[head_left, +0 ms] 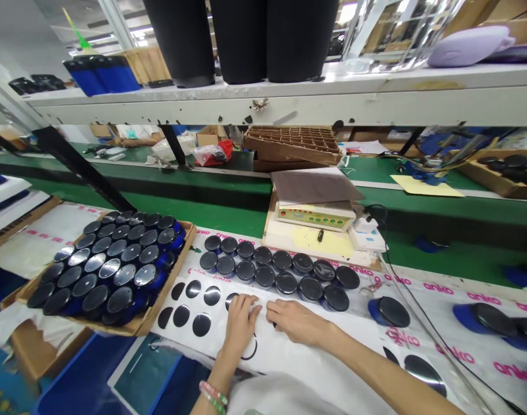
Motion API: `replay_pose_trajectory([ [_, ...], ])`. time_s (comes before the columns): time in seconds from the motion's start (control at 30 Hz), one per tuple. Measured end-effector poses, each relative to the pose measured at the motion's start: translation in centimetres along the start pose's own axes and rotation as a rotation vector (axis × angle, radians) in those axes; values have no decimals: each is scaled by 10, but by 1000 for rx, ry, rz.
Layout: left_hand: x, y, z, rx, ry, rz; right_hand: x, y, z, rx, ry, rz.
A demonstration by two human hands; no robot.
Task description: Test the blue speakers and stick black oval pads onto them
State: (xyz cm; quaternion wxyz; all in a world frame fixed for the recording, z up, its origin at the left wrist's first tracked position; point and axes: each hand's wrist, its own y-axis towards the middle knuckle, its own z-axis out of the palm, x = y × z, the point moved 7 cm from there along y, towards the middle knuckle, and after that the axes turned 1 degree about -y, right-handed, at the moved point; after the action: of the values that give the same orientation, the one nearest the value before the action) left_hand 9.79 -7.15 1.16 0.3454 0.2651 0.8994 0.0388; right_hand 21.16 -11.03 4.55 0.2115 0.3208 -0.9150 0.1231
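A white sheet [189, 346] with black round discs [202, 324] lies before me. My left hand [243, 317] rests on it with bent fingers, beside a partly covered disc; whether it grips anything is hidden. A black ring outline [250, 348] shows just below that hand. To its right, my right hand [289, 319] has its fingers curled together over the sheet, with a small dark bit under the fingertips that I cannot make out. Behind both hands stand two rows of black-topped round pieces [286, 282].
At left is a cardboard tray [172, 282] of blue pieces with black tops. A control box [314, 215] stands behind the rows. Loose blue-and-black pieces [393, 312] and a cable lie at right. A shelf [229, 106] crosses above. Another person's arm [140, 138] shows far back.
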Motion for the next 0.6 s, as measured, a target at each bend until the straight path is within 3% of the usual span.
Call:
replay_pose_trajectory([
  [0.17, -1, -2, -3, -8, -2, -6, -10, -43, -24, -159, 131, 132],
  [0.33, -16, 15, -12, -45, -13, 15, -75, -72, -65, -444, 320, 455],
  [0.47, -36, 60, -11, -72, 0, 42, -128, -55, -79, -564, 439, 608],
  [0.6, -45, 109, 2, -14, 50, 80, -163, -26, -81, -621, 441, 693],
])
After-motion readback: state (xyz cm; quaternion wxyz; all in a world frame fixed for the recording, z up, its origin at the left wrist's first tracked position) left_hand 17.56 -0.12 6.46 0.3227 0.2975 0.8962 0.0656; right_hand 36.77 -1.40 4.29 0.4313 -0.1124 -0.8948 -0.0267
